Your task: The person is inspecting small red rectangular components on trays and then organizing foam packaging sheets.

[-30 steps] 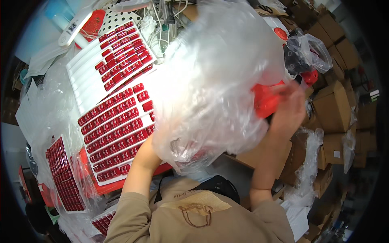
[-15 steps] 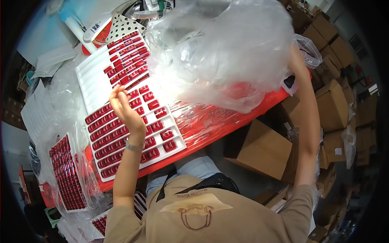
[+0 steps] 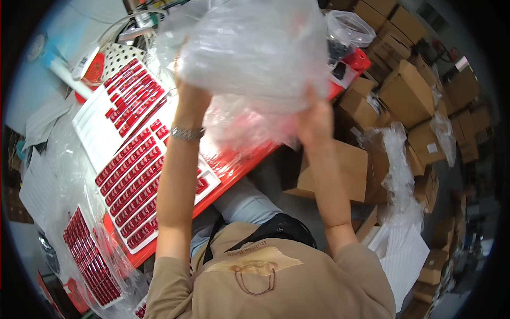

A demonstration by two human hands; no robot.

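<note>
Both my hands are raised over the red table (image 3: 239,167) and grip a big crumpled clear plastic bag (image 3: 255,53). My left hand (image 3: 190,98), with a metal watch at the wrist, holds the bag's left underside. My right hand (image 3: 314,122) clutches its lower right part. The bag hangs above the table and hides what lies under it. Below my left arm lie white trays (image 3: 127,175) filled with rows of small red parts.
Another tray of red parts (image 3: 90,260) sits in clear plastic at the lower left. Several brown cardboard boxes (image 3: 404,90) are stacked on the floor to the right, with an open box (image 3: 340,170) by my right elbow. White bags (image 3: 401,255) lie at the lower right.
My left hand has left the tray of red parts and risen to grip the bag. My right hand has come in closer, and the bag is now bunched higher between both hands.
</note>
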